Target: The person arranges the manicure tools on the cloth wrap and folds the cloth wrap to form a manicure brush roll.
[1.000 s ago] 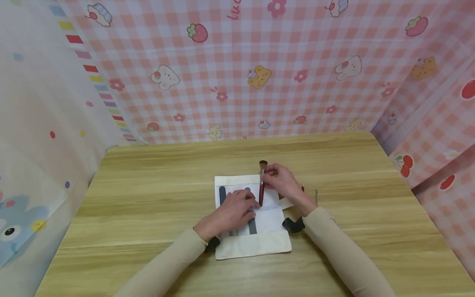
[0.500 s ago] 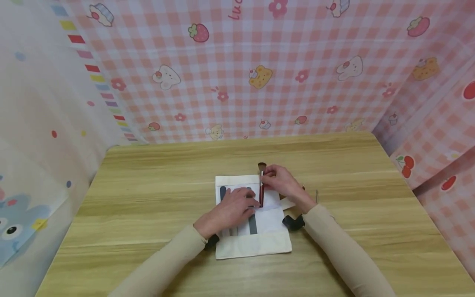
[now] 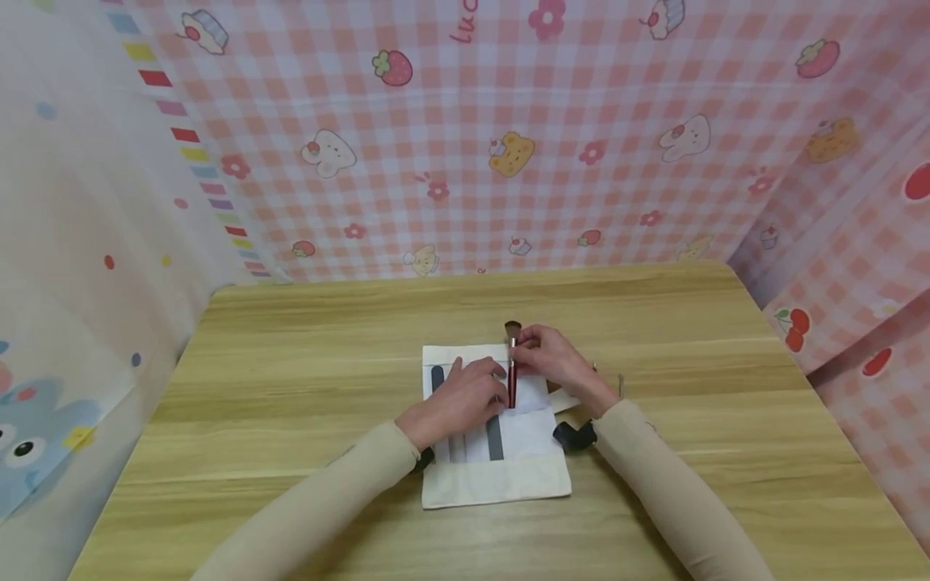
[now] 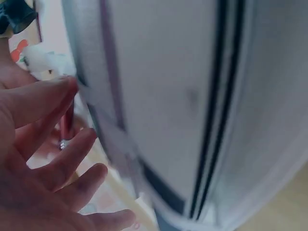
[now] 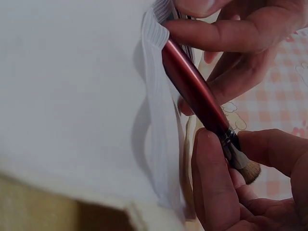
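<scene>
A cream fabric roll [image 3: 496,486] lies spread on the table, with a pale elastic band [image 5: 156,72] across it and dark grey strips [image 3: 495,438] on its left and middle. My right hand [image 3: 554,355] pinches a makeup brush [image 3: 512,375] near its metal collar. The brush has a dark red handle and brown bristles, which point away from me. In the right wrist view, its handle end goes in under the band. My left hand [image 3: 465,397] lies over the roll; its thumb and index finger [image 4: 48,96] pinch the band beside the handle, the other fingers spread.
A cream strap [image 3: 563,399] sticks out from the roll's right side. Beyond the right forearm stands a thin metallic tip [image 3: 621,386], mostly hidden. Black wrist-camera mounts [image 3: 574,438] show at both wrists. A checked curtain [image 3: 407,121] hangs behind the wooden table [image 3: 312,339].
The left hand has shifted slightly and its wrist has turned, while its fingertips stay by the brush. The brush has moved slightly toward me with the right hand's grip.
</scene>
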The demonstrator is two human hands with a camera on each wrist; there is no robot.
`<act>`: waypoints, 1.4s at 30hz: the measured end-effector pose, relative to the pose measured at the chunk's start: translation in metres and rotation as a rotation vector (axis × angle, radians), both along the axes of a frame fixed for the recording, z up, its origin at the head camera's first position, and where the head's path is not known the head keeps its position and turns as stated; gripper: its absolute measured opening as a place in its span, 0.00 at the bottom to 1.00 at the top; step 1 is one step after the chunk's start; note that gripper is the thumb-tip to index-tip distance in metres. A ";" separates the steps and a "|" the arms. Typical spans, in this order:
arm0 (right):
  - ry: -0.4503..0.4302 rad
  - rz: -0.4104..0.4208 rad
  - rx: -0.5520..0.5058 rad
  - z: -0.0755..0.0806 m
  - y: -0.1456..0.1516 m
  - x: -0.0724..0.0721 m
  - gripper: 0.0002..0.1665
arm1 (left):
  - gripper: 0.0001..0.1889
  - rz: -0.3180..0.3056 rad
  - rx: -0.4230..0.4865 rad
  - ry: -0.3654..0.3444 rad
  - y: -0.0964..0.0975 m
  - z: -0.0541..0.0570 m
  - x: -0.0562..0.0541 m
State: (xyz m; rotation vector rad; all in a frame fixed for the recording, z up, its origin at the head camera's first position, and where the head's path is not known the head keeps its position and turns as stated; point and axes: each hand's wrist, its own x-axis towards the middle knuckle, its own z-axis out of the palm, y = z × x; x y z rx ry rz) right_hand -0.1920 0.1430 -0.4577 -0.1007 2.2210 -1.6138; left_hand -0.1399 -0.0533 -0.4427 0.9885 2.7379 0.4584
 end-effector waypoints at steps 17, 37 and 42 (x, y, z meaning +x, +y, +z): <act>-0.017 0.004 0.016 0.001 0.002 0.002 0.19 | 0.05 0.010 0.018 0.101 0.005 -0.014 -0.002; -0.080 0.110 0.087 0.003 0.005 0.002 0.25 | 0.06 -0.019 0.060 0.131 0.003 -0.016 -0.006; -0.075 0.107 0.104 0.003 0.004 0.001 0.25 | 0.05 -0.039 0.062 0.113 0.001 -0.015 -0.006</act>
